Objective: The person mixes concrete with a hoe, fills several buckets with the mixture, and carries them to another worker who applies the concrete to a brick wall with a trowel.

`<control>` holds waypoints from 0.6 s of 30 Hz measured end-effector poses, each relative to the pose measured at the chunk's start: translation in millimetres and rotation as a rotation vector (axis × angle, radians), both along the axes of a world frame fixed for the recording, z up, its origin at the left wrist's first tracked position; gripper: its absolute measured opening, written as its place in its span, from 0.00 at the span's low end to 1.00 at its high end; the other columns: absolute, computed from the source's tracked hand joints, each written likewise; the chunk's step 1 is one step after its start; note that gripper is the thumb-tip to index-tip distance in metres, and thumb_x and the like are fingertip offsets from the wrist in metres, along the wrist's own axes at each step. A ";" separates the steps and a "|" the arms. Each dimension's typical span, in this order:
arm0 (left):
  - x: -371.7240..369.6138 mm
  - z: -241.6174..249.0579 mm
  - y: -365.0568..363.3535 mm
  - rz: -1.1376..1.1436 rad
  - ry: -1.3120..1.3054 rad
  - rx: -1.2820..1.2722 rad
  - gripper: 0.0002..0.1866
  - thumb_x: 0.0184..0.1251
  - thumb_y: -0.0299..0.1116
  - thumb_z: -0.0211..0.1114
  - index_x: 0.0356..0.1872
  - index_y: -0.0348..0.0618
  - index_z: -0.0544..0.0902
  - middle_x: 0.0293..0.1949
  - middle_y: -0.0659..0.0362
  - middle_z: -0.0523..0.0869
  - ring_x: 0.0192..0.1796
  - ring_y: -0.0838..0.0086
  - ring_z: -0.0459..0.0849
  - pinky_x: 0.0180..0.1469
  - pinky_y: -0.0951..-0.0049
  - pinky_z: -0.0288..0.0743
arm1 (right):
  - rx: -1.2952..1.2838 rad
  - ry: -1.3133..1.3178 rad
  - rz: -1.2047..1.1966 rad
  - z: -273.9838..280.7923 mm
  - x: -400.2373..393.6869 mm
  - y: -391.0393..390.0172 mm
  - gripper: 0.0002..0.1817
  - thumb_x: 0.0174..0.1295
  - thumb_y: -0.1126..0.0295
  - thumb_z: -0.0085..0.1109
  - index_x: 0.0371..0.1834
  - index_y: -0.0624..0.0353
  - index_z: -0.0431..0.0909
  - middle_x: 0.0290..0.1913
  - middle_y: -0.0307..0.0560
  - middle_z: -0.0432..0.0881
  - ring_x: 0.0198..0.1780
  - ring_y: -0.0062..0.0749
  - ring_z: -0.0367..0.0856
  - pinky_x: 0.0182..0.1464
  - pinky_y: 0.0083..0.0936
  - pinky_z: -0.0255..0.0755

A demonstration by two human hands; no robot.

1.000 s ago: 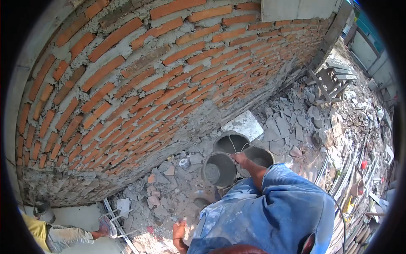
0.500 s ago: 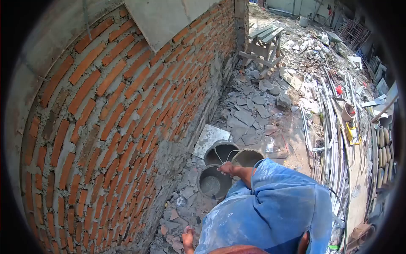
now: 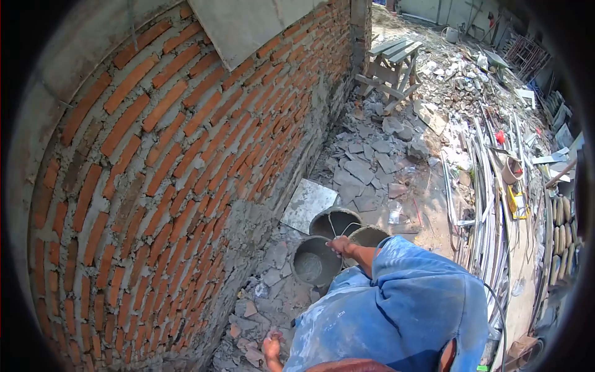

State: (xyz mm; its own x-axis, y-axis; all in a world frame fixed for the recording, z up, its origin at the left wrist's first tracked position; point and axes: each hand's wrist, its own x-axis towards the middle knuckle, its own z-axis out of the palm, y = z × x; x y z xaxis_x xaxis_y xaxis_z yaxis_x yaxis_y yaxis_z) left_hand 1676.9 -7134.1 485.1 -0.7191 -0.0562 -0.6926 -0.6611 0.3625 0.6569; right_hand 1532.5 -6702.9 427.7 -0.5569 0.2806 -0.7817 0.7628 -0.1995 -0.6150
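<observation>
My right hand (image 3: 340, 245) is closed round thin wire bucket handles (image 3: 343, 224), which rise from the grouped buckets. In front of it stands a dark bucket (image 3: 300, 273) with a wet grey layer at its bottom. Behind the hand is a second dark bucket (image 3: 317, 224), its mouth partly crossed by the wire. A third bucket (image 3: 372, 234) sits to the right, partly hidden by my blue shirt (image 3: 396, 297). Low at the left, my left hand (image 3: 271, 347) hangs over the rubble with loosely bent fingers, holding nothing that shows.
A brick wall (image 3: 167, 204) runs along the left. Beside the buckets lies a pale board (image 3: 308, 203). Broken slabs (image 3: 362, 173) cover the ground ahead, up to a wooden sawhorse bench (image 3: 393, 53). Long metal strips (image 3: 483, 180) lie on the right, near a yellow container (image 3: 517, 203).
My right hand has moved slightly right with the wire handles. The rear bucket has shifted a little to the right. The left hand is slightly farther left, and the view has tilted a bit.
</observation>
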 end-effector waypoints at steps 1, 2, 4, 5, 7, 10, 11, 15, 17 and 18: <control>5.4 -6.5 -1.8 0.074 0.015 0.008 0.19 0.60 0.33 0.52 0.49 0.31 0.71 0.37 0.51 0.81 0.38 0.69 0.80 0.43 0.70 0.74 | -0.006 0.019 0.009 7.3 -0.9 -2.5 0.14 0.53 0.64 0.58 0.17 0.61 0.70 0.16 0.40 0.67 0.14 0.25 0.64 0.14 0.26 0.59; 11.9 -16.0 -7.6 0.090 -0.003 0.051 0.18 0.61 0.33 0.52 0.48 0.32 0.73 0.38 0.52 0.81 0.40 0.69 0.80 0.43 0.71 0.74 | -0.013 0.039 0.049 17.2 -0.5 -5.8 0.14 0.53 0.65 0.58 0.17 0.60 0.69 0.16 0.40 0.66 0.14 0.26 0.64 0.14 0.26 0.59; 43.0 -26.4 -15.3 0.132 0.001 0.042 0.16 0.61 0.34 0.52 0.46 0.33 0.75 0.39 0.53 0.81 0.43 0.70 0.79 0.44 0.72 0.73 | -0.069 0.076 0.138 -14.1 -3.4 -5.9 0.13 0.53 0.65 0.57 0.18 0.60 0.70 0.15 0.40 0.66 0.14 0.26 0.65 0.15 0.27 0.59; 47.4 -22.6 -12.6 0.139 0.019 -0.015 0.17 0.61 0.35 0.53 0.45 0.33 0.75 0.40 0.53 0.81 0.44 0.70 0.79 0.45 0.72 0.73 | -0.141 0.095 0.172 -51.8 -8.7 -0.1 0.10 0.53 0.67 0.57 0.18 0.58 0.70 0.14 0.41 0.67 0.14 0.26 0.65 0.16 0.27 0.60; 61.4 -9.4 -11.5 0.216 0.074 -0.075 0.18 0.61 0.37 0.52 0.45 0.33 0.75 0.41 0.52 0.81 0.45 0.69 0.79 0.46 0.71 0.72 | -0.220 0.065 0.084 -50.2 -14.7 -15.4 0.12 0.56 0.66 0.53 0.16 0.52 0.66 0.13 0.37 0.63 0.14 0.24 0.62 0.16 0.26 0.56; 92.4 -9.8 -22.3 0.196 0.086 -0.173 0.21 0.61 0.42 0.53 0.47 0.36 0.75 0.46 0.51 0.80 0.50 0.65 0.76 0.52 0.69 0.68 | -0.279 -0.012 0.157 -46.5 -23.3 -25.1 0.11 0.56 0.64 0.51 0.18 0.53 0.67 0.14 0.36 0.63 0.13 0.24 0.60 0.15 0.23 0.55; 99.5 -11.3 -21.6 0.117 0.070 -0.195 0.22 0.60 0.45 0.54 0.49 0.40 0.75 0.49 0.51 0.78 0.55 0.62 0.74 0.56 0.69 0.65 | -0.260 -0.053 0.186 -49.4 -27.5 -29.7 0.11 0.57 0.63 0.51 0.20 0.52 0.66 0.14 0.36 0.62 0.14 0.25 0.60 0.18 0.27 0.56; 120.1 65.5 1.4 0.385 -0.054 -0.246 0.21 0.60 0.45 0.54 0.48 0.40 0.76 0.48 0.51 0.79 0.53 0.61 0.75 0.54 0.68 0.67 | -0.248 -0.138 0.230 -33.6 -36.7 -61.2 0.09 0.58 0.62 0.52 0.24 0.50 0.67 0.16 0.35 0.63 0.16 0.25 0.63 0.18 0.27 0.57; 145.0 22.4 -5.6 0.401 0.100 -0.246 0.20 0.61 0.44 0.53 0.45 0.39 0.78 0.45 0.51 0.81 0.51 0.61 0.76 0.52 0.68 0.68 | -0.209 -0.154 0.295 -42.4 -44.3 -71.9 0.09 0.58 0.62 0.52 0.24 0.50 0.67 0.16 0.35 0.63 0.16 0.25 0.63 0.18 0.27 0.57; 154.0 20.7 -1.7 0.416 0.096 -0.247 0.20 0.61 0.44 0.53 0.45 0.39 0.78 0.45 0.51 0.81 0.51 0.61 0.76 0.52 0.68 0.68 | -0.188 -0.166 0.335 -50.8 -48.0 -80.7 0.09 0.59 0.61 0.51 0.25 0.49 0.67 0.16 0.35 0.64 0.16 0.25 0.63 0.18 0.28 0.58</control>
State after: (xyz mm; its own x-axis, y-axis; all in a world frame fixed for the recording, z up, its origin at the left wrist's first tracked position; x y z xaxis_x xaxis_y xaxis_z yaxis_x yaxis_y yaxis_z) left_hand 1830.9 -7135.8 505.7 -0.6610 -0.5061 -0.5541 -0.7234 0.2335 0.6497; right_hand 1484.5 -6783.6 376.8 -0.4553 -0.0512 -0.8888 0.8903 -0.0209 -0.4549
